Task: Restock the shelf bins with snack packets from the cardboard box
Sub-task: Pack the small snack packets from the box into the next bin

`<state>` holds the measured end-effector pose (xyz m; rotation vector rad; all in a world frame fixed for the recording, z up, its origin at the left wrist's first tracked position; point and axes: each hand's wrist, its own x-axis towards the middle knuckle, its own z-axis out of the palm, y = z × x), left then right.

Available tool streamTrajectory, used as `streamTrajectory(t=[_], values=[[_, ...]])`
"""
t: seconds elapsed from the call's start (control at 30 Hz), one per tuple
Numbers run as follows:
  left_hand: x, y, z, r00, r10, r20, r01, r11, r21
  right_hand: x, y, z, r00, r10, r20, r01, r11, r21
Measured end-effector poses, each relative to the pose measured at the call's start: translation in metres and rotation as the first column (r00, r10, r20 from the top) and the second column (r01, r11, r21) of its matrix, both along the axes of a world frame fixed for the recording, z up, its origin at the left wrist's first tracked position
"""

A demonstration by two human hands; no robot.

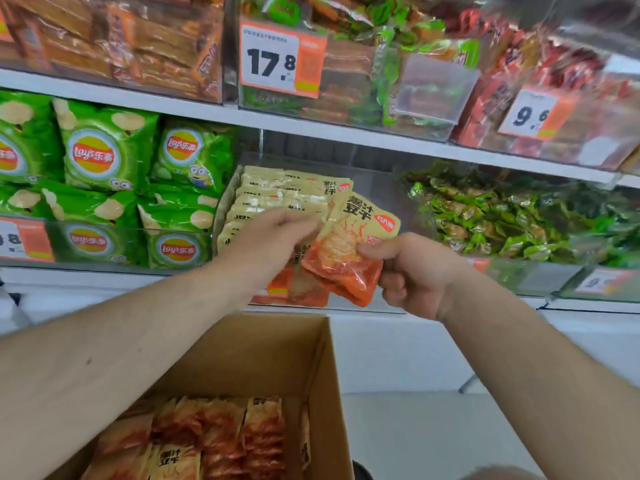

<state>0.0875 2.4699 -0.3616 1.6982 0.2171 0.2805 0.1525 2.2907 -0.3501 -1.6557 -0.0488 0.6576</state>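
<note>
My right hand grips a small stack of tan-and-orange snack packets by their lower right corner, held in front of the middle shelf bin. My left hand reaches to the packets' left edge, fingers straight and touching them. Behind my hands, a row of the same packets stands upright in the left half of the clear bin. Below, the open cardboard box holds several more of these packets.
Green Lay's chip bags fill the bin to the left. Green wrapped snacks fill the bin to the right. The upper shelf carries bins of orange, green and red packets with price tags 17.8 and 9.6.
</note>
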Motion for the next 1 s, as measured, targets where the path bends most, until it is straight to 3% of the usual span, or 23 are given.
streamTrajectory(t=[0.1, 0.17, 0.27, 0.33, 0.43, 0.57, 1.0], values=[[0.033, 0.013, 0.0, 0.987, 0.094, 0.132, -0.13, 0.945, 0.3, 0.027, -0.01, 0.015, 0.973, -0.129, 0.192, 0.155, 0.979, -0.129], [0.058, 0.022, -0.005, 0.979, 0.106, 0.173, -0.186, 0.809, 0.558, 0.045, -0.009, 0.021, 0.895, -0.163, 0.416, 0.272, 0.937, -0.219], [0.089, 0.028, -0.014, 0.99, 0.143, -0.02, -0.054, 0.501, 0.864, 0.084, 0.003, 0.014, 0.765, -0.12, 0.633, 0.392, 0.867, -0.308], [0.099, 0.03, -0.019, 0.963, 0.155, -0.219, 0.135, 0.426, 0.895, 0.113, 0.013, -0.002, 0.771, -0.106, 0.627, 0.405, 0.842, -0.356], [0.106, 0.036, -0.024, 0.921, 0.117, -0.371, 0.284, 0.452, 0.846, 0.149, 0.03, -0.022, 0.845, -0.08, 0.529, 0.35, 0.831, -0.433], [0.108, 0.042, -0.029, 0.924, 0.106, -0.368, 0.289, 0.438, 0.851, 0.186, 0.051, -0.038, 0.918, -0.04, 0.395, 0.216, 0.886, -0.411], [0.111, 0.043, -0.036, 0.929, 0.106, -0.356, 0.275, 0.446, 0.852, 0.24, 0.092, -0.083, 0.84, 0.022, 0.542, 0.307, 0.804, -0.509]])
